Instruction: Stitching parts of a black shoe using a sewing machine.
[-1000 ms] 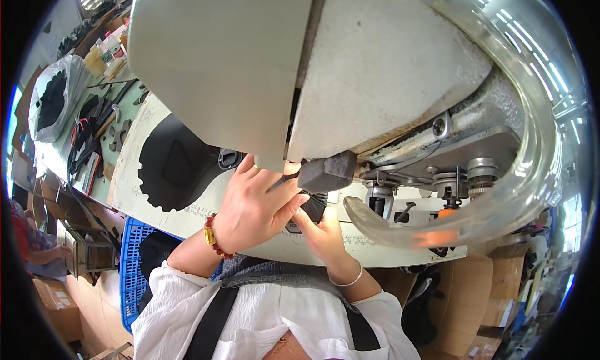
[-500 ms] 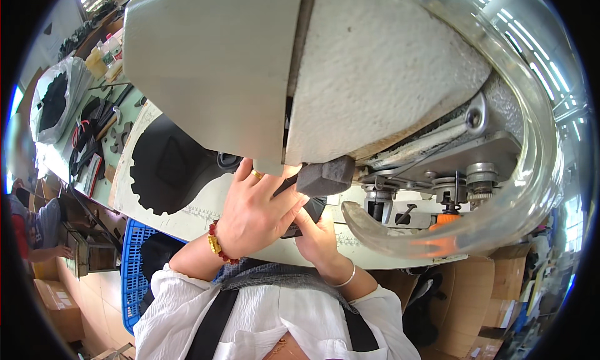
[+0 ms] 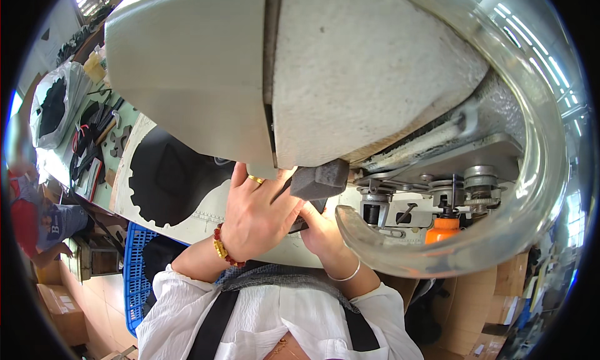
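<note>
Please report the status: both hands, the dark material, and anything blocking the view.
Left hand over dark material, partly hidden by machine head. Right hand at the material, grip unclear. Notched black piece left of hands. Grey block also obstructs view.

A: Vantage?
B: Wearer's head; wide fisheye, upright, facing down over left hand (image 3: 253, 216) and right hand (image 3: 323, 235).
A: Range?
B: Close. Pale machine casing (image 3: 194, 79) looms large; white shirt (image 3: 269, 313) at near edge, green bench (image 3: 129, 115) far left.
</note>
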`<action>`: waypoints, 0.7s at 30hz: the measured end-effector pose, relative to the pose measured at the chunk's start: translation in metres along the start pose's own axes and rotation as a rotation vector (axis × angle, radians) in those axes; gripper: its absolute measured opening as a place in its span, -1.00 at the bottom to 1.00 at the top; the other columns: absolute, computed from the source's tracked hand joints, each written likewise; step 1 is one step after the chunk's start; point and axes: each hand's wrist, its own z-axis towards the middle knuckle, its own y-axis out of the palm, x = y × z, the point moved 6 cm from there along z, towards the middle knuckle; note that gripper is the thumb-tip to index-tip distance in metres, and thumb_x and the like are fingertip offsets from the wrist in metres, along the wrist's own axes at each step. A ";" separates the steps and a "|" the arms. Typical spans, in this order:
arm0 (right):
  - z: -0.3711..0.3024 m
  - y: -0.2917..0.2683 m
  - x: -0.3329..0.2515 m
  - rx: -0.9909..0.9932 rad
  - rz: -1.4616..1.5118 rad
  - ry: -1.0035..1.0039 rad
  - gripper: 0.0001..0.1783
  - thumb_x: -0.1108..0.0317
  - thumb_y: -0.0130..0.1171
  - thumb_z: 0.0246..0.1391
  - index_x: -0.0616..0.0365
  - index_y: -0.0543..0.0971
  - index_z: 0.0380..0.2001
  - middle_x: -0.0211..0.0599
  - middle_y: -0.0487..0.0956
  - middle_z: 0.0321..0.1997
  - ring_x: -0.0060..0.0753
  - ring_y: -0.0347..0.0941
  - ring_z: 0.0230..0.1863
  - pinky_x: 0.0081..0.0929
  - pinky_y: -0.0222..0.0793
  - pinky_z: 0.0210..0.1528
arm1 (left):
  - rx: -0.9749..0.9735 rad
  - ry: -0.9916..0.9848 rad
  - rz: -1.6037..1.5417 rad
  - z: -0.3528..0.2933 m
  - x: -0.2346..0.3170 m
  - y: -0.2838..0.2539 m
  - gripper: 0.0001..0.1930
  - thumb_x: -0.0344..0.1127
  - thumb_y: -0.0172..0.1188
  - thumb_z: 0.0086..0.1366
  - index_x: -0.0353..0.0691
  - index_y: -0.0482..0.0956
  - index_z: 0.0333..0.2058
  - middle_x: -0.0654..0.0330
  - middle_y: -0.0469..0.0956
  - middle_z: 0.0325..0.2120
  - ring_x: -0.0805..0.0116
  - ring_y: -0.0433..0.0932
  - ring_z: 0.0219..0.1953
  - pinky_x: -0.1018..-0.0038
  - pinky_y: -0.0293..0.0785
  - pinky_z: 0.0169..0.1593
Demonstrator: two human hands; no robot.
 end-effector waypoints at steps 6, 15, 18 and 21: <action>-0.001 0.004 0.023 -0.072 0.287 0.162 -0.60 0.65 0.09 0.01 0.24 0.50 -0.02 -0.21 0.49 0.04 -0.30 0.35 0.14 -0.40 0.20 0.18 | -0.090 -0.091 -0.079 0.000 -0.007 0.003 -0.74 -0.39 0.30 -0.10 -0.30 0.57 -0.36 0.06 0.55 -0.24 0.17 0.46 -0.26 0.11 0.28 -0.06; 0.005 0.008 0.038 0.016 0.443 0.160 -0.60 0.60 0.07 0.01 0.18 0.49 -0.01 -0.22 0.54 -0.06 -0.29 0.45 -0.03 -0.38 0.35 0.02 | -0.052 -0.072 -0.044 -0.001 -0.007 0.008 -0.64 -0.39 0.26 -0.01 -0.25 0.54 -0.16 0.23 0.54 -0.36 0.19 0.42 -0.31 0.11 0.27 -0.06; 0.002 0.009 0.054 0.062 0.688 0.174 -0.68 0.45 0.09 0.14 0.22 0.45 -0.01 -0.26 0.50 -0.02 -0.43 0.41 0.04 -0.47 0.33 0.03 | -0.030 -0.089 -0.053 -0.001 -0.008 0.007 -0.66 -0.37 0.26 -0.01 -0.21 0.56 -0.17 0.22 0.53 -0.34 0.16 0.42 -0.24 0.09 0.26 -0.04; -0.001 0.010 0.074 0.043 0.526 0.180 -0.65 0.38 0.09 0.17 0.21 0.41 0.02 -0.20 0.50 0.00 -0.36 0.45 0.03 -0.41 0.37 0.03 | -0.021 -0.049 0.108 -0.007 -0.002 -0.001 -0.70 -0.34 0.27 -0.01 -0.19 0.60 -0.22 0.18 0.52 -0.31 0.10 0.42 -0.17 0.08 0.24 -0.02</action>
